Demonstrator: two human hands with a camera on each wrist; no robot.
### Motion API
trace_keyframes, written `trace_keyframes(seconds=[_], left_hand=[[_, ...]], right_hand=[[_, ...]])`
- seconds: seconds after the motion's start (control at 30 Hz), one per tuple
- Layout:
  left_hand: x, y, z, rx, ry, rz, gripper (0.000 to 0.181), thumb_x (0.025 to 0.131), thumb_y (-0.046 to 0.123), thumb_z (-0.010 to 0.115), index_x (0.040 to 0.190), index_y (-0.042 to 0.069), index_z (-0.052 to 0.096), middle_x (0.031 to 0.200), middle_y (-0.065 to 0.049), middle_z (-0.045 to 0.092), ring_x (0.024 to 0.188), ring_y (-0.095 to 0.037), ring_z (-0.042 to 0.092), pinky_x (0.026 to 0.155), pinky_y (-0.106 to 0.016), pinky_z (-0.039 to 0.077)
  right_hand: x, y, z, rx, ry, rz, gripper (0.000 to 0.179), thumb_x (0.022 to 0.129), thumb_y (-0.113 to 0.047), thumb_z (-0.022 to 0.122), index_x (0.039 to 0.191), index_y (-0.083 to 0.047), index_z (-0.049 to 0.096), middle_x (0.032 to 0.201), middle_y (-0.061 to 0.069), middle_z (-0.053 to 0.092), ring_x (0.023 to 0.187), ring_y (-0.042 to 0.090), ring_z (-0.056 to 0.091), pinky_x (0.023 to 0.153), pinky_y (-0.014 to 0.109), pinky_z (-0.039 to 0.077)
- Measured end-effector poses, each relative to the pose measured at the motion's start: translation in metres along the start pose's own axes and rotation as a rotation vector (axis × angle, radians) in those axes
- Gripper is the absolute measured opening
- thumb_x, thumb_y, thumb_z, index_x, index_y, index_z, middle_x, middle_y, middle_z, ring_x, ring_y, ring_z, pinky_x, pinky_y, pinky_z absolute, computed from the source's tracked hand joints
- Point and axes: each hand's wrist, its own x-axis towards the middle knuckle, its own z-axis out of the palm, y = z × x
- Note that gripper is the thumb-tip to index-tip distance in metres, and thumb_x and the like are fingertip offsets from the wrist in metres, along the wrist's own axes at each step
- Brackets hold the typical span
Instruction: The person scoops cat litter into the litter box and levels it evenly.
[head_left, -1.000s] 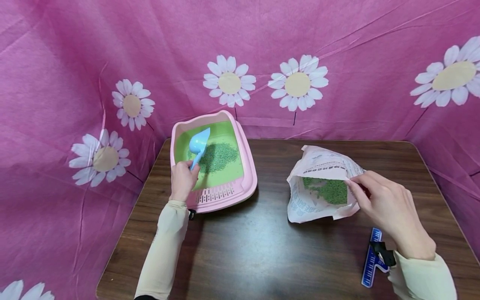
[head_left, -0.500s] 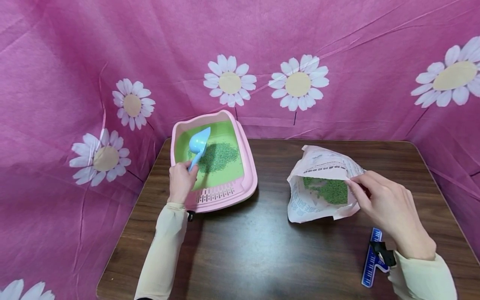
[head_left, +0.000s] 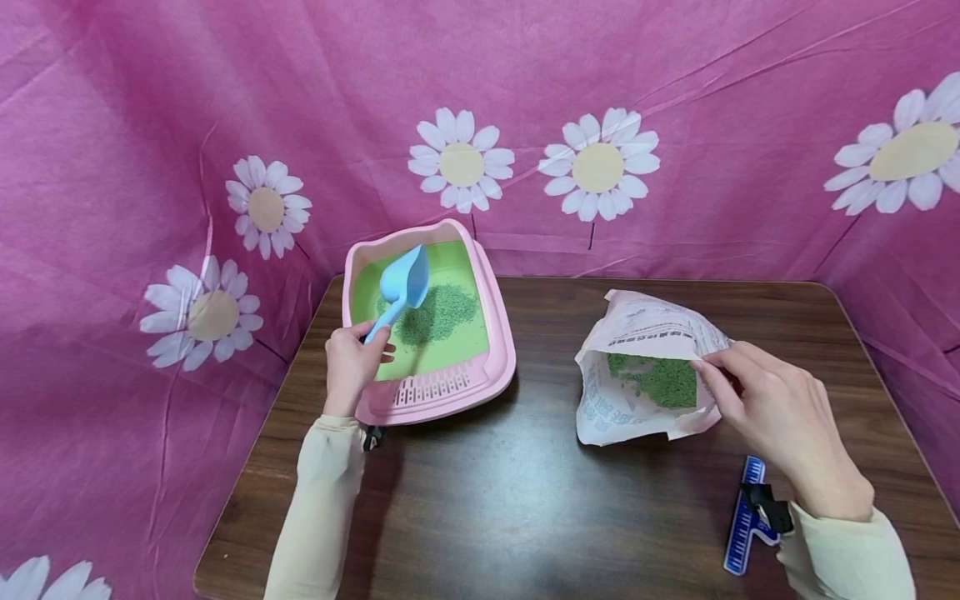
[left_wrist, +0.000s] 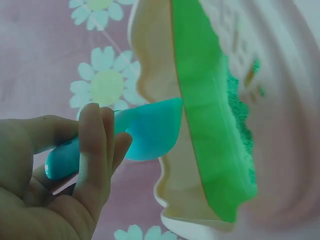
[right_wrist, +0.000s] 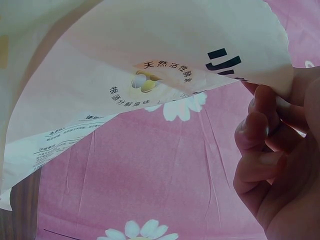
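My left hand (head_left: 354,365) grips the handle of a light blue scoop (head_left: 405,277), which hangs tilted above a pink litter box (head_left: 497,333). Green granules (head_left: 442,312) lie in a patch on the box's green floor. In the left wrist view the fingers curl round the scoop's handle (left_wrist: 64,159); what its bowl holds cannot be seen there. On the right, my right hand (head_left: 780,417) pinches the edge of a white paper bag (head_left: 637,321) between thumb and forefinger. The bag's mouth gapes toward me, showing more green granules (head_left: 663,382) inside.
A blue and white bag clip (head_left: 742,533) lies on the brown wooden table (head_left: 525,500) beside my right wrist, partly covered by a black strap. A pink cloth (head_left: 525,75) printed with daisies hangs behind the table and along its sides.
My left hand has shifted slightly left and toward me. The scoop has turned, so its bowl tips more to the right. My right hand and the bag have stayed put.
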Motion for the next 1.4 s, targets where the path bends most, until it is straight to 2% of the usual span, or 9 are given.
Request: trace_keyframes(seconds=[0.17,0.37,0.53,0.7,0.83,1.03,1.2,1.3,1.4], left_hand=[[-0.006,0.006,-0.005,-0.141,-0.031,0.003,0.029,0.092,0.011,0.061,0.115,-0.006,0.066,0.087,-0.029,0.070,0.057,-0.009,0.069,0.060,-0.028,0.061],[-0.012,0.016,-0.010,-0.274,-0.062,-0.001,0.029,0.093,0.008,0.061,0.116,-0.010,0.064,0.073,0.005,0.069,0.061,-0.008,0.069,0.061,-0.025,0.061],[-0.017,0.021,-0.013,-0.319,-0.078,0.006,0.028,0.093,0.007,0.060,0.113,-0.012,0.064,0.073,0.005,0.070,0.064,-0.013,0.070,0.061,-0.026,0.061],[-0.022,0.025,-0.016,-0.325,-0.117,0.033,0.028,0.094,0.009,0.060,0.112,-0.011,0.065,0.072,0.009,0.071,0.064,-0.013,0.070,0.063,-0.028,0.061],[-0.028,0.029,-0.018,-0.352,-0.185,0.038,0.031,0.095,0.011,0.059,0.114,-0.013,0.063,0.075,0.008,0.072,0.064,-0.008,0.069,0.064,-0.028,0.061],[-0.038,0.034,-0.020,-0.433,-0.331,0.018,0.037,0.096,0.013,0.058,0.119,-0.016,0.057,0.080,0.003,0.074,0.065,-0.009,0.070,0.064,-0.025,0.061],[-0.045,0.038,-0.020,-0.501,-0.437,0.009,0.030,0.096,0.011,0.059,0.114,-0.012,0.060,0.082,-0.004,0.075,0.064,-0.010,0.069,0.061,-0.024,0.060],[-0.049,0.038,-0.019,-0.497,-0.502,0.012,0.024,0.096,0.011,0.059,0.110,-0.008,0.064,0.082,-0.005,0.075,0.064,-0.009,0.068,0.060,-0.024,0.059],[-0.053,0.037,-0.018,-0.465,-0.582,0.022,0.027,0.096,0.012,0.058,0.112,-0.008,0.064,0.083,-0.004,0.075,0.065,-0.008,0.066,0.061,-0.025,0.059]], right_hand=[[0.000,0.001,0.000,0.001,0.001,-0.003,0.005,0.083,-0.016,0.071,0.080,-0.015,0.066,0.070,-0.006,0.055,0.049,0.010,0.041,0.041,0.030,0.029],[0.000,0.001,0.000,0.001,0.006,-0.008,0.006,0.084,-0.016,0.070,0.079,-0.015,0.066,0.068,-0.006,0.053,0.048,0.009,0.040,0.041,0.029,0.028],[0.000,0.001,0.000,0.003,0.004,-0.011,0.007,0.084,-0.017,0.071,0.080,-0.015,0.066,0.068,-0.006,0.053,0.047,0.009,0.039,0.040,0.029,0.027],[0.000,0.002,0.000,0.002,0.006,-0.014,0.007,0.084,-0.017,0.070,0.080,-0.015,0.066,0.068,-0.005,0.054,0.048,0.009,0.039,0.040,0.029,0.028],[0.000,0.002,0.000,0.004,0.008,-0.013,0.007,0.084,-0.017,0.070,0.079,-0.015,0.065,0.068,-0.005,0.054,0.048,0.010,0.040,0.041,0.029,0.028],[0.000,0.001,0.000,0.005,0.007,-0.009,0.007,0.084,-0.017,0.070,0.079,-0.016,0.065,0.067,-0.006,0.053,0.048,0.009,0.039,0.041,0.029,0.027],[0.000,0.001,0.000,0.003,0.008,-0.013,0.007,0.084,-0.017,0.070,0.079,-0.015,0.065,0.067,-0.006,0.052,0.048,0.009,0.039,0.041,0.029,0.027],[0.000,0.001,0.000,0.001,0.007,-0.012,0.007,0.084,-0.017,0.070,0.079,-0.015,0.065,0.067,-0.005,0.052,0.048,0.009,0.039,0.041,0.029,0.028],[0.000,0.001,0.000,0.000,0.005,-0.008,0.007,0.084,-0.017,0.070,0.079,-0.015,0.065,0.067,-0.005,0.053,0.048,0.010,0.040,0.041,0.030,0.028]])
